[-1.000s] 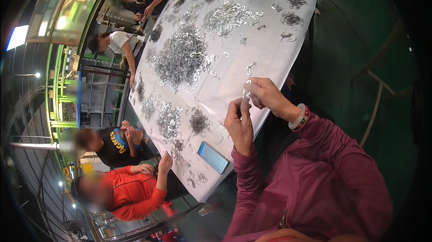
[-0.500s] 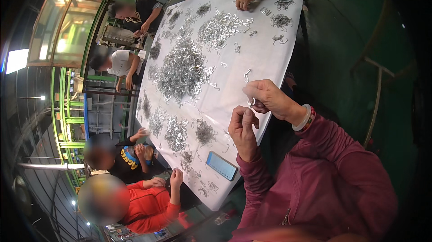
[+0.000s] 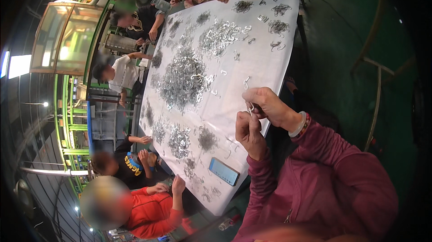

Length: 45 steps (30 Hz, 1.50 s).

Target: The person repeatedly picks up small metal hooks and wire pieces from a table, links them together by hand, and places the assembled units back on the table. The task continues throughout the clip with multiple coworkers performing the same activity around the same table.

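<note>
Tiny metal hook (image 3: 251,109), shiny silver-white, thin and kinda curvy, was up between both hands, over near side of white-covered surface (image 3: 270,57). Left hand (image 3: 252,135): fingers pinched narrow on its lower end. Right hand (image 3: 272,107): fingers bunched tight by upper end, couldn't tell if they actually gripped it. Fingertips covered good chunk of hook, so full shape was tough to make out. Pile of silvery pieces (image 3: 182,80) was mostly grey tangle, single ones hard to pick out.
</note>
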Available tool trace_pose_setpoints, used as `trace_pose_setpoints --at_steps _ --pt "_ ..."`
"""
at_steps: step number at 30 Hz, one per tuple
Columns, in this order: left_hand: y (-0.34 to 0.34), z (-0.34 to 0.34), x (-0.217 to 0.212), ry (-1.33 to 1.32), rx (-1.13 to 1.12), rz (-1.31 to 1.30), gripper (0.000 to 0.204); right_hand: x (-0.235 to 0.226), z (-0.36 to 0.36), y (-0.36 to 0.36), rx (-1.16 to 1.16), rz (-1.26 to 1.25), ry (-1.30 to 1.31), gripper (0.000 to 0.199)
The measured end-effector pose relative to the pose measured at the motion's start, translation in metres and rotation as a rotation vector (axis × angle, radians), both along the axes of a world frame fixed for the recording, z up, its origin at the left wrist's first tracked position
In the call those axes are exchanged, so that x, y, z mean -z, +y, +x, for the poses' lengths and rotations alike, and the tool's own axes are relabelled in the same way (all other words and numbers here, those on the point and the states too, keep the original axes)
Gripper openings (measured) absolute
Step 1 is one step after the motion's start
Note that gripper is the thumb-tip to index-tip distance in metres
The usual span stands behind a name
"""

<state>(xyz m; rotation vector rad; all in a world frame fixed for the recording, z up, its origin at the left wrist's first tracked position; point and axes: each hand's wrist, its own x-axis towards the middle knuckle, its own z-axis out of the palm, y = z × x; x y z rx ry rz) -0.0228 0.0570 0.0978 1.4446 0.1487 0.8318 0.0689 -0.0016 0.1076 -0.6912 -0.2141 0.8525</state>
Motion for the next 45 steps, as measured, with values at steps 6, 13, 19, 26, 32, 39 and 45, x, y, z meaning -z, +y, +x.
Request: trace_pose_setpoints --at_steps 6,13,19,26,32,39,45 --pt "-0.017 -0.005 -0.007 -0.150 -0.032 -0.013 0.015 -0.016 -0.005 -0.004 -0.059 0.039 0.005 0.029" --pt "-0.020 -0.006 -0.009 -0.291 0.004 -0.125 0.013 -0.029 -0.006 -0.005 -0.106 0.038 -0.042 0.031" --pt "-0.021 -0.008 -0.009 -0.256 -0.089 -0.239 0.018 -0.030 -0.011 0.006 -0.110 -0.051 -0.028 0.033" --pt "-0.020 -0.013 0.004 -0.246 -0.093 -0.290 0.014 -0.017 -0.013 0.011 -0.121 -0.081 -0.002 0.032" --pt "0.005 -0.020 0.004 -0.161 -0.058 -0.198 0.014 -0.016 -0.015 0.019 0.134 -0.266 -0.614 0.034" --pt "0.008 -0.030 -0.007 0.078 -0.225 0.103 0.010 -0.022 -0.010 0.007 0.112 -0.325 -0.630 0.035" --pt "0.004 -0.024 -0.018 0.117 -0.400 0.472 0.010 -0.023 -0.013 0.009 0.082 -0.253 -0.473 0.038"
